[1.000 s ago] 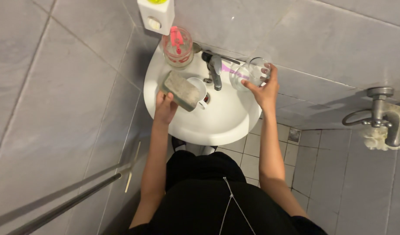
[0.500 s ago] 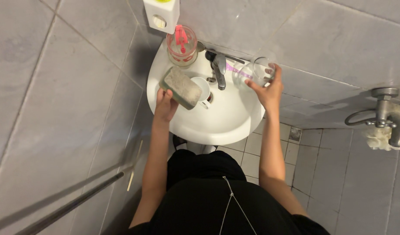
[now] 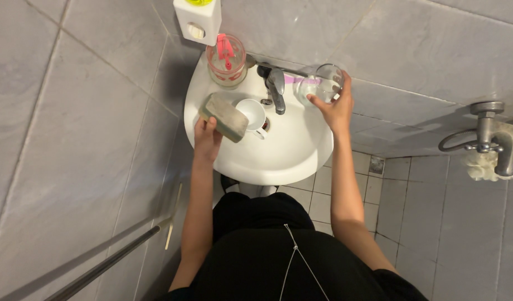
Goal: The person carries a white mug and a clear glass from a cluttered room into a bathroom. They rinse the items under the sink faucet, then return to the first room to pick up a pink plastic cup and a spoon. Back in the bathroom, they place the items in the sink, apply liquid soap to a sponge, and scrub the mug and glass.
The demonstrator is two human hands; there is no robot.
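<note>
Right hand [image 3: 335,108] is gripping a clear drinking glass [image 3: 322,87], fingers curled round its side, glass sitting at the back right of the white sink [image 3: 284,161], just beside the wall. Left hand [image 3: 206,139] is pinching a grey scouring sponge [image 3: 223,116] by its near end, thumb on top, sponge hovering over the sink's left rim and partly overlapping a small white cup [image 3: 252,114] that is lying in the basin near the drain.

Chrome tap [image 3: 276,89] is standing between the two hands, spout pointing into the basin. Behind the sponge, a glass jar [image 3: 226,60] with a pink item inside is resting on the back left ledge; a white wall dispenser [image 3: 197,19] is hanging above it. Something pink and thin is lying behind the tap, half hidden by the glass.

Judgement on handling: wet glass on a narrow ledge is looking slippery, so a full wrap of the fingers is serving better than fingertips. Lifting it clear of the tap before tilting seems wise. Sponge is best kept flat to the surface being scrubbed.
</note>
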